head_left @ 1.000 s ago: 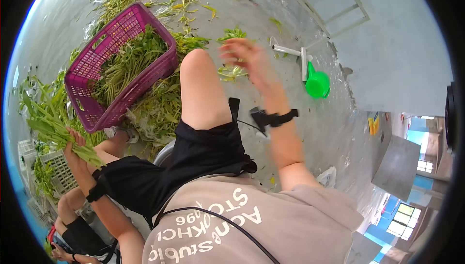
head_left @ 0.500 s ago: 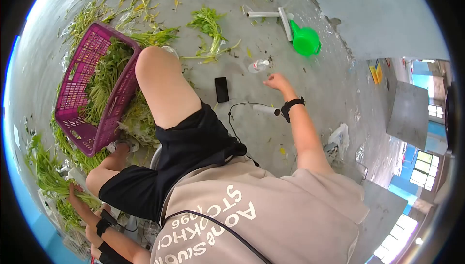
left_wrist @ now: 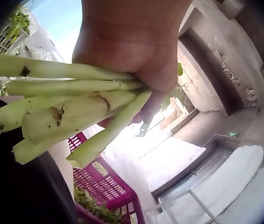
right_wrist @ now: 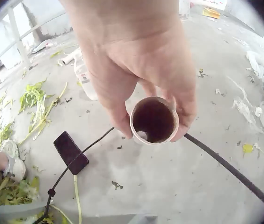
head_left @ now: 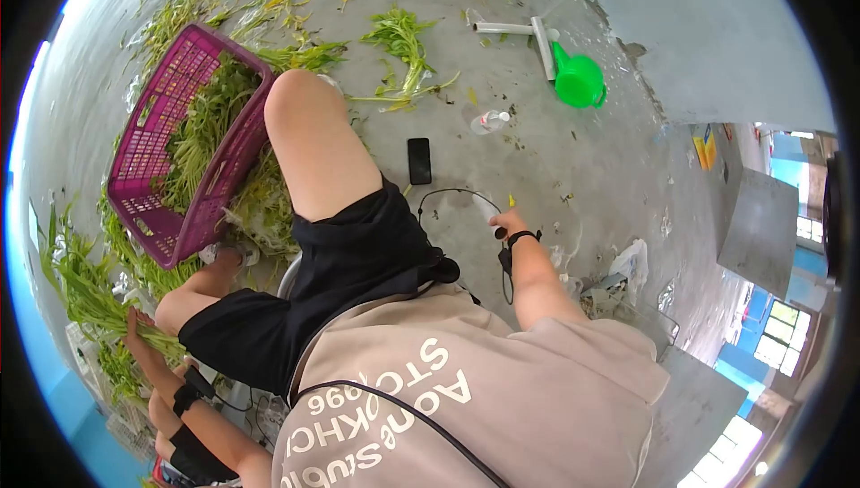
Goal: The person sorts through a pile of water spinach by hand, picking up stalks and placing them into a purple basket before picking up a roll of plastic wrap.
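In the head view, my left hand [head_left: 136, 328] grips a bunch of leafy greens [head_left: 85, 286] at the far left, by the knee. The left wrist view shows its pale, thick cut stems [left_wrist: 76, 105] jutting from under the hand, some with brown marks. On the right side, my right hand [head_left: 511, 222] holds a white tube [head_left: 484, 206] low over the floor. The right wrist view has thumb and fingers around the tube's rim, its hollow end [right_wrist: 154, 119] dark brown inside. A black cable [right_wrist: 225, 170] passes behind that hand.
A purple crate [head_left: 231, 161] of greens stands left of the knee, with more greens [head_left: 403, 40] scattered on the floor. A phone [head_left: 419, 161], clear bottle [head_left: 489, 121], white pipe [head_left: 543, 47] and green plastic vessel [head_left: 580, 81] lie ahead. Plastic film [head_left: 630, 259] lies at right.
My right hand swept from beside the knee to the right, then came back toward the body and took hold of the white tube on the floor. My left hand keeps its grip on the greens.
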A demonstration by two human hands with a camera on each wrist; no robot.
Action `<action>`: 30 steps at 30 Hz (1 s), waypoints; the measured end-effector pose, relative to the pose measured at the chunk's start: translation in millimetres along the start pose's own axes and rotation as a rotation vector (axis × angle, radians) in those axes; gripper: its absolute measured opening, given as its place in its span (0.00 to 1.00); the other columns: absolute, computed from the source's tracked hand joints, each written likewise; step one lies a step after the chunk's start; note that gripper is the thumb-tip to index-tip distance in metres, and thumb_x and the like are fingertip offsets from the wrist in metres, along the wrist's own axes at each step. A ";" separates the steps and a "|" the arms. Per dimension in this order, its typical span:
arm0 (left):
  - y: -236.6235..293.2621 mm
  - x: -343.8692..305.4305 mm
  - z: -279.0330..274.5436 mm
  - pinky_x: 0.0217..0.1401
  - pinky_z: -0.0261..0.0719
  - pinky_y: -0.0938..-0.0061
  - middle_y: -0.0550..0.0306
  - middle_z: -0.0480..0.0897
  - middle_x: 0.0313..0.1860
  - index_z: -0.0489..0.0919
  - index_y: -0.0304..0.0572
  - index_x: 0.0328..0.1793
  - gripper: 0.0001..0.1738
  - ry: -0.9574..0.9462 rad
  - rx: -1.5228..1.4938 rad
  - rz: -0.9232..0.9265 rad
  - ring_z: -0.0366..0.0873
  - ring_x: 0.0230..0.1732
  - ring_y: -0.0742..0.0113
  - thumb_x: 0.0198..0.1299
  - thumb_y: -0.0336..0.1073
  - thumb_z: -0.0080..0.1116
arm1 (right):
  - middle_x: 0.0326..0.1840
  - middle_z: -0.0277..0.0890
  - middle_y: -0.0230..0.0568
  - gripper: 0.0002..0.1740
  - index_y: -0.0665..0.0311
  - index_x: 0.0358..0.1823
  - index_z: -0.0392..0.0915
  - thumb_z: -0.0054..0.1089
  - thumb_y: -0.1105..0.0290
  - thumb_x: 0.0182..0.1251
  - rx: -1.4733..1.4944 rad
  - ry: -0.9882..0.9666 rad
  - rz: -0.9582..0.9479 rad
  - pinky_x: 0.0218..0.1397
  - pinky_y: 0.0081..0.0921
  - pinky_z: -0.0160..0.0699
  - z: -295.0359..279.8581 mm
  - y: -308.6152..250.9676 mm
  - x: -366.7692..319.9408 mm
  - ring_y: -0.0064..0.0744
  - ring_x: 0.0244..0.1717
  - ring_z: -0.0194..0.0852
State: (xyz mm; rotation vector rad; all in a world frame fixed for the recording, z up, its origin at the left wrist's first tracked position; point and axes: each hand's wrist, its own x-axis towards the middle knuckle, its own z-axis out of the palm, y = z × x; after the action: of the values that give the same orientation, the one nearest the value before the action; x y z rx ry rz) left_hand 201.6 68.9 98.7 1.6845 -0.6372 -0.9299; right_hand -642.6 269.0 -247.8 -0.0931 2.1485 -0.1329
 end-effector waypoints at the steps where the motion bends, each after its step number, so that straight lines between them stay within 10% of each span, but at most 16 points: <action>1: -1.2 2.5 -4.7 0.32 0.70 0.77 0.62 0.75 0.26 0.77 0.41 0.40 0.09 -0.024 -0.023 -0.004 0.72 0.26 0.72 0.66 0.35 0.67 | 0.35 0.84 0.51 0.22 0.73 0.40 0.82 0.77 0.64 0.50 -0.083 -0.013 0.016 0.33 0.50 0.83 8.1 -2.9 -2.2 0.51 0.34 0.84; 8: 1.6 -12.7 -6.0 0.32 0.72 0.78 0.61 0.79 0.31 0.79 0.41 0.41 0.08 -0.061 -0.027 -0.024 0.75 0.29 0.72 0.65 0.35 0.67 | 0.28 0.81 0.50 0.12 0.75 0.29 0.82 0.71 0.70 0.50 -0.663 0.134 -0.543 0.27 0.44 0.85 -16.2 -102.1 -50.5 0.44 0.24 0.82; 12: 14.5 -28.7 21.5 0.39 0.76 0.78 0.62 0.79 0.32 0.79 0.41 0.41 0.08 -0.089 -0.268 -0.041 0.76 0.31 0.70 0.65 0.34 0.67 | 0.30 0.81 0.42 0.13 0.73 0.36 0.85 0.69 0.68 0.56 -0.442 -0.248 -0.489 0.33 0.33 0.93 -79.1 -216.3 -180.9 0.36 0.30 0.84; 19: 44.2 -33.9 76.6 0.44 0.79 0.69 0.59 0.78 0.32 0.79 0.39 0.47 0.09 -0.238 -0.527 0.118 0.77 0.34 0.67 0.64 0.29 0.66 | 0.60 0.82 0.47 0.28 0.67 0.64 0.79 0.67 0.71 0.61 0.084 -0.657 -1.062 0.51 0.37 0.92 -128.9 -285.8 -347.9 0.36 0.54 0.82; 24: 25.1 -41.3 137.8 0.46 0.81 0.68 0.54 0.81 0.36 0.80 0.37 0.46 0.08 -0.436 -0.654 0.058 0.80 0.41 0.63 0.63 0.30 0.64 | 0.60 0.81 0.50 0.26 0.71 0.63 0.78 0.65 0.75 0.62 -0.294 -0.427 -1.243 0.46 0.28 0.90 -120.3 -301.6 -381.5 0.32 0.47 0.84; 26: 0.9 -41.2 162.3 0.45 0.81 0.69 0.54 0.81 0.34 0.81 0.36 0.46 0.08 -0.443 -0.706 0.032 0.80 0.39 0.63 0.64 0.31 0.63 | 0.52 0.83 0.49 0.22 0.73 0.59 0.81 0.65 0.75 0.62 -0.095 -0.279 -1.014 0.44 0.30 0.92 -131.4 -304.5 -406.3 0.33 0.46 0.84; 30: 3.6 -68.3 203.7 0.47 0.80 0.70 0.54 0.82 0.33 0.80 0.34 0.43 0.07 -0.532 -0.717 -0.097 0.81 0.38 0.62 0.66 0.32 0.63 | 0.47 0.83 0.45 0.21 0.70 0.56 0.84 0.62 0.77 0.60 0.001 -0.233 -1.197 0.41 0.33 0.94 -127.0 -303.3 -434.9 0.32 0.44 0.84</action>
State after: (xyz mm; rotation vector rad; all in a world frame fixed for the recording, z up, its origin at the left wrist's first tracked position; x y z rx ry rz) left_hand -5.5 12.0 92.4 0.8328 -0.4762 -1.4847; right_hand -505.6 27.4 221.4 -1.3091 1.5960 -0.7575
